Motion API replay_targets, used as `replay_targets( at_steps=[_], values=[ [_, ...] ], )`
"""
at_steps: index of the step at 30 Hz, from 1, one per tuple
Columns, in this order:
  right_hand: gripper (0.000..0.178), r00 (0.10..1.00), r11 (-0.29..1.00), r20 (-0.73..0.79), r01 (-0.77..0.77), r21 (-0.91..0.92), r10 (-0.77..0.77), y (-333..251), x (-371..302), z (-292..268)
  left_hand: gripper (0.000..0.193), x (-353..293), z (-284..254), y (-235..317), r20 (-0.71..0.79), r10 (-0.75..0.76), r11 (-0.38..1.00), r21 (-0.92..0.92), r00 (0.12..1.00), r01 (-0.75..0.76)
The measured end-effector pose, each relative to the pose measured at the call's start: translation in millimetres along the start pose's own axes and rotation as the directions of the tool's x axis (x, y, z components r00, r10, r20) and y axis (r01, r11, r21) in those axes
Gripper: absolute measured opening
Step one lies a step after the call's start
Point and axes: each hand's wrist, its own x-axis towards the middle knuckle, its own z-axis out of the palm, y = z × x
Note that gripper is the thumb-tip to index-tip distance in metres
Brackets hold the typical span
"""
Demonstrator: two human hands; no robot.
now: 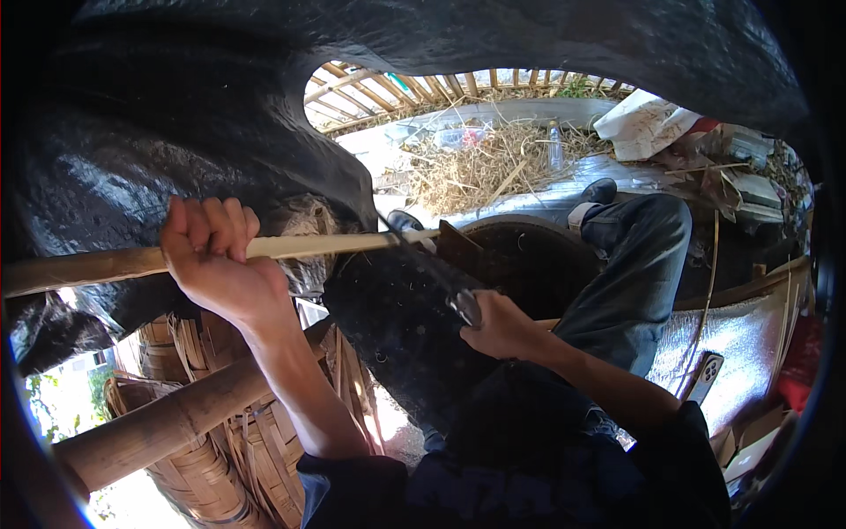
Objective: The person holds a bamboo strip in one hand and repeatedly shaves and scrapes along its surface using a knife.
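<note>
My left hand [218, 256] is closed round a long wooden pole [304, 246], its fingers curled over the top. To the left of the hand the pole is brown; to the right it is pale and narrows toward its tip. A knife [430, 267] with a thin dark blade crosses the pole near that tip, blade pointing up and left. My right hand [499, 326] is wrapped round the knife's handle. The pole's tip meets a dark brown piece of wood [459, 248]. Whether the blade's edge touches the pole I cannot tell.
Black plastic sheeting [176, 115] hangs above and left. Below my left forearm run a thick bamboo beam [176, 419] and woven baskets [198, 472]. Ahead lie straw [471, 167] and a clear bottle [555, 146]. A phone [704, 377] rests at right, past my bent leg [630, 273].
</note>
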Motion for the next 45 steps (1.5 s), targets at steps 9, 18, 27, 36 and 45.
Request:
replay_targets(
  at_steps=[9, 18, 27, 36, 45],
  values=[
    [0.035, 0.857, 0.896, -0.267, 0.4, -0.193, -0.44, -62, -1, -32, 0.034, 4, -7, 0, -0.017, 0.0, 1.0, -0.018, 1.0, 0.0],
    [0.034, 0.979, 0.966, -0.151, 0.1, -0.237, -0.138, 25, 18, 5, 0.033, 12, 3, -3, -0.111, 0.05, 0.995, 0.096, 0.993, -0.039],
    [0.025, 0.944, 0.954, -0.155, 0.298, 0.018, -0.292, -51, 1, -20, 0.035, 3, -4, 1, -0.211, 0.056, 0.993, 0.112, 0.976, -0.033],
    [0.035, 0.981, 0.973, -0.137, 0.106, -0.205, -0.136, 1, 20, -46, 0.033, 6, -7, 2, -0.168, 0.06, 0.994, 0.105, 0.984, -0.043],
    [0.041, 0.912, 0.935, -0.203, 0.346, -0.082, -0.356, -49, -8, -47, 0.034, 3, -5, 7, -0.119, 0.013, 0.999, 0.041, 0.993, -0.009]
  ],
)
